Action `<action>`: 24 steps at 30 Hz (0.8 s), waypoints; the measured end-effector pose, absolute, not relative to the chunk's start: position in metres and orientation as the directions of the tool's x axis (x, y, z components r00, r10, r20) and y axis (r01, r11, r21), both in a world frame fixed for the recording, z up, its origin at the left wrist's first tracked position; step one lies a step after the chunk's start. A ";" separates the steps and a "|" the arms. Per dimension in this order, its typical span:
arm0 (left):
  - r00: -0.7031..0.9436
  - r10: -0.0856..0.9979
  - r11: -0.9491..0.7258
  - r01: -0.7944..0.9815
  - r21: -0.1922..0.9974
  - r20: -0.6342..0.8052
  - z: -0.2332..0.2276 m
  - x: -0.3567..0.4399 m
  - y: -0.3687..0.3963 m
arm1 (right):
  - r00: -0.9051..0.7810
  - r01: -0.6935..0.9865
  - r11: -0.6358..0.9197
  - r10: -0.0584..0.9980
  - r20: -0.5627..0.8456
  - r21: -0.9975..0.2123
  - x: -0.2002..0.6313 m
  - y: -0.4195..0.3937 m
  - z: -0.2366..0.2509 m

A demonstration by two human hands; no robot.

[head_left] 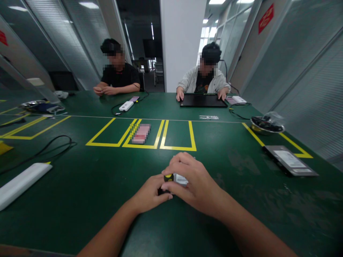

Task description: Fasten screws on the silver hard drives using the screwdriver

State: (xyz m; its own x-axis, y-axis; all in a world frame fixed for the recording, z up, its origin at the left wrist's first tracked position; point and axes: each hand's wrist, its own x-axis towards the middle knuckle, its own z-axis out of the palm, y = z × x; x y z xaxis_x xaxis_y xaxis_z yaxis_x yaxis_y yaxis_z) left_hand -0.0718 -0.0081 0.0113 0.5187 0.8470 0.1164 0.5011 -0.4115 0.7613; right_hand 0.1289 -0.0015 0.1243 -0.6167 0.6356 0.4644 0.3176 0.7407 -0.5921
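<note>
- Far left of the grip, a long white block (23, 182) lies flat on the green table (88, 185), with a black cable (50, 146) looping just beyond it; both are well apart from the hands.
- The left hand (150, 194) is curled narrow, its fingertips pinched on the dark lower end of a small black-and-yellow tool (166, 180).
- The tool sits between the two hands, at the very middle of the grip. Its yellow end points up and away from the person; the rest is hidden, so its long axis can only be guessed as roughly upright.
- Touching the tool on its right is a small silvery packet (181, 179), mostly covered.
- The right hand (191, 178) arches over packet and tool from above, fingers bent and closed down on them. It covers more of them than the left.
- Beyond the grip lie yellow taped boxes (142, 135).
- Far right, a flat dark tray (291, 160) lies well apart.
</note>
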 end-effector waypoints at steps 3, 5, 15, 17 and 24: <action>0.506 0.858 -0.395 0.544 0.740 0.086 0.008 -0.073 -0.008 | -0.623 0.268 0.776 0.592 0.511 -0.571 0.129 -0.001 0.123; 0.517 0.853 -0.385 0.537 0.750 0.067 0.008 -0.072 -0.008 | -0.620 0.229 0.794 0.565 0.545 -0.563 0.129 -0.001 0.122; 0.503 0.858 -0.394 0.519 0.758 0.101 0.011 -0.071 -0.008 | -0.615 0.285 0.770 0.604 0.508 -0.571 0.127 -0.002 0.125; 0.517 0.851 -0.400 0.519 0.755 0.096 0.009 -0.071 -0.008 | -0.622 0.241 0.795 0.567 0.540 -0.557 0.128 -0.002 0.125; 0.523 0.846 -0.401 0.501 0.767 0.102 0.011 -0.071 -0.007 | -0.596 0.257 0.785 0.588 0.547 -0.564 0.127 -0.003 0.122</action>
State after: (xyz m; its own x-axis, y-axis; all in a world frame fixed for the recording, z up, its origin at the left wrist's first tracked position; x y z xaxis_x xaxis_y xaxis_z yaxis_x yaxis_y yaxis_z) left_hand -0.0713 -0.0071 0.0108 0.5226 0.8465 0.1018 0.5007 -0.4013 0.7670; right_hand 0.1268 -0.0028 0.1219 -0.5960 0.5879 0.5470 0.2570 0.7850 -0.5637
